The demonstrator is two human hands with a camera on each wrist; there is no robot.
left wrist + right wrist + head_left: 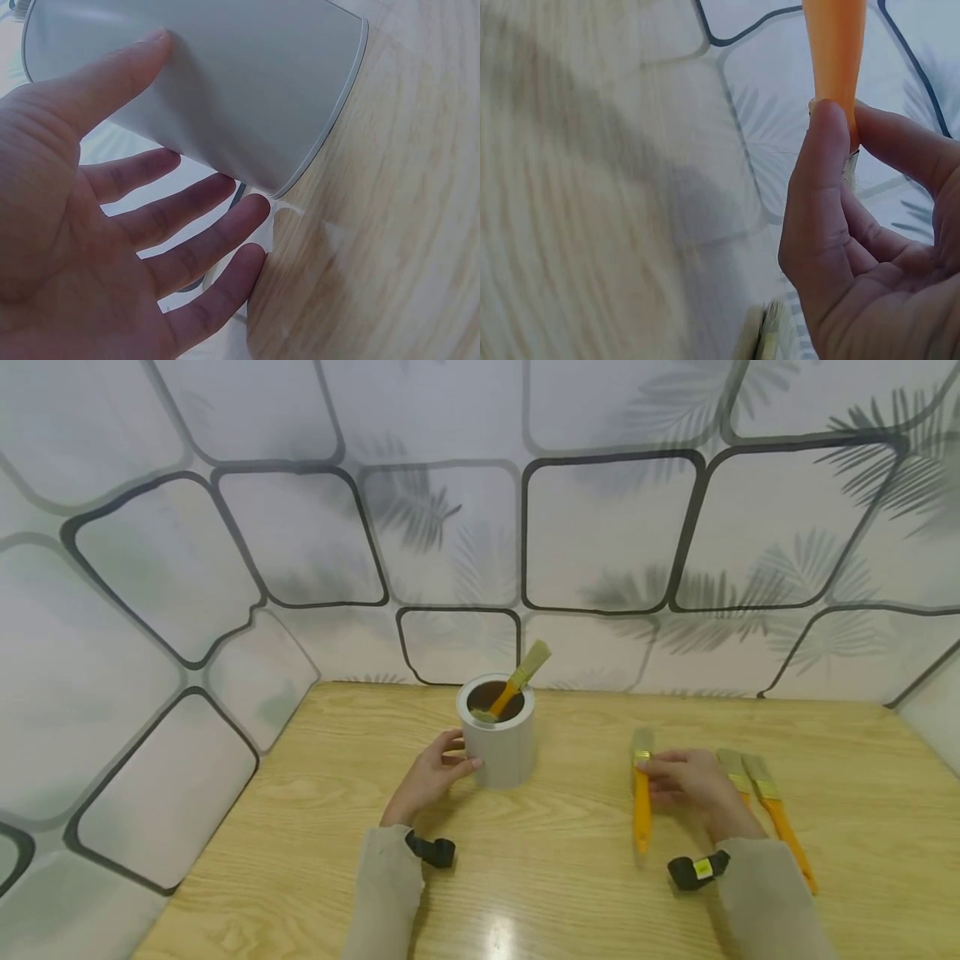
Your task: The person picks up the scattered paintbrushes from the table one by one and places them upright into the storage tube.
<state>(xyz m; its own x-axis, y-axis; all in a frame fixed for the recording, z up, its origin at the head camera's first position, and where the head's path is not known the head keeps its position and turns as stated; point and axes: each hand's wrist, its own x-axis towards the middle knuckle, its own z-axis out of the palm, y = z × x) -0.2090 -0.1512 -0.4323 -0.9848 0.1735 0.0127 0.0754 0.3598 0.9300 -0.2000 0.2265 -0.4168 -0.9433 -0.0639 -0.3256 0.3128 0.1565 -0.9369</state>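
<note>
A light grey can with a dark inside stands near the wall. Out of it leans a paintbrush, bristles up and to the right. My left hand is at the can's left side. In the left wrist view the thumb lies against the grey wall, while the other fingers extend loosely with their tips right at its edge. Farther right, my right hand pinches a second paintbrush between thumb and fingers near the metal band. Its bristles point toward the wall, and its orange handle points toward me.
Two more orange-handled paintbrushes, one of them the outer brush, lie side by side to the right of my right hand, which partly hides the inner one. The wooden table meets a patterned wall covering at the back and left.
</note>
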